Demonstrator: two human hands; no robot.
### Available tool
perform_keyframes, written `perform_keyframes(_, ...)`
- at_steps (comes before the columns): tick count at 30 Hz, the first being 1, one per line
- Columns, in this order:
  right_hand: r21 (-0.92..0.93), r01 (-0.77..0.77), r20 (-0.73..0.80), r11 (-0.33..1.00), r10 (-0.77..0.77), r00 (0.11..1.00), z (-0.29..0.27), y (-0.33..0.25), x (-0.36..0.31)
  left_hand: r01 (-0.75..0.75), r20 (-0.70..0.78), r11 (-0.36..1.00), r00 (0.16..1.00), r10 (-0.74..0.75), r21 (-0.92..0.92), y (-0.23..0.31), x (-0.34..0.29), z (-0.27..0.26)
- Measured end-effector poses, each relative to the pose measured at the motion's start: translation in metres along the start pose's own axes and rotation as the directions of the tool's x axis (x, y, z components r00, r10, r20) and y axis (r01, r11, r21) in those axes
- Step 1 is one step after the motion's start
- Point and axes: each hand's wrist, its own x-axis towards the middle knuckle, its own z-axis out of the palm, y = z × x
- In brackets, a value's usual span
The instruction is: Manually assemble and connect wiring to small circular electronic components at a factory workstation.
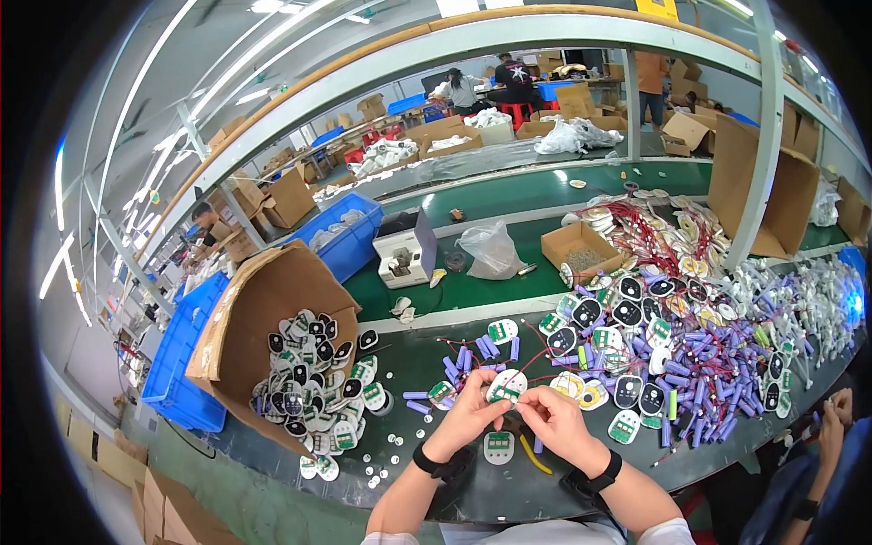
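Note:
Between my two hands, above the dark table, is a rounded white panel with a green circuit board [507, 387] on its face. My left hand [470, 420] is closed on the panel's left edge. At its lower right edge, the fingers of my right hand [557, 423] are pinched together; whatever small part they grip is too small to make out. Red wires [545, 375] run by the panel toward the right. Below my hands lie another white panel with a green board [498, 447] and a yellow-handled tool [535, 456].
A cardboard box [238, 304] on its side spills finished-looking panels [313, 391] at left. Purple battery cells [708, 395], panels and red wires pile up at right. Behind are a blue bin [350, 250] and a small carton [581, 250]. A co-worker's hands [831, 427] are at far right.

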Motion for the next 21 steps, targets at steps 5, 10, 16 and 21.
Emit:
perform_keyframes(5, -0.194, 0.147, -0.021, 0.97, -0.154, 0.988, -0.004, -0.005, 0.006, -0.013, -0.123, 0.997, 0.992, 0.023, 0.079, 0.009, -0.004, 0.007)
perform_keyframes(10, -0.287, 0.217, -0.001, 0.933, -0.226, 0.974, -0.002, -0.005, 0.006, -0.106, -0.16, 0.986, 0.979, 0.126, 0.127, -0.007, -0.006, -0.001)
perform_keyframes(16, -0.432, 0.32, 0.016, 0.843, -0.348, 0.937, 0.0, 0.001, 0.005, -0.091, -0.212, 0.974, 0.968, 0.136, 0.209, -0.012, -0.005, 0.012)
perform_keyframes(21, -0.468, 0.326, 0.035, 0.822, -0.351, 0.936, 0.002, -0.003, 0.004, -0.081, -0.205, 0.978, 0.971, 0.121, 0.195, -0.019, -0.005, 0.015)
